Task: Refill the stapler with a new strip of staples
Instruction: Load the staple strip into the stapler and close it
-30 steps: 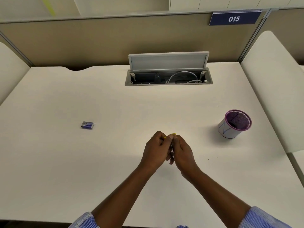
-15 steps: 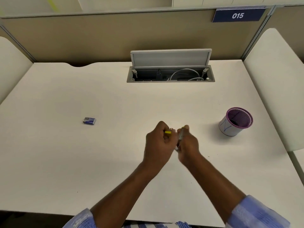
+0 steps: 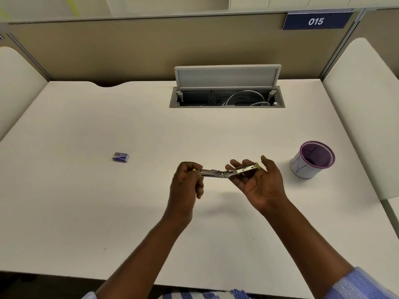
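A small metal stapler (image 3: 226, 172) with yellow trim is swung fully open into a nearly flat line above the desk's middle. My left hand (image 3: 186, 184) pinches its left end between fingers and thumb. My right hand (image 3: 259, 180) lies palm up under the right half, fingers spread, with that half resting across them. A small blue staple box (image 3: 121, 157) lies on the white desk (image 3: 86, 201) to the left, well apart from both hands.
A purple mesh pen cup (image 3: 313, 160) stands at the right. A cable hatch (image 3: 226, 98) with its lid raised sits at the back centre, cables inside. Beige partition walls close the back, and a sign (image 3: 316, 21) reads 015.
The hands were bunched together around the closed stapler. They have moved apart and the stapler now lies unfolded between them, the right hand spread beneath it.
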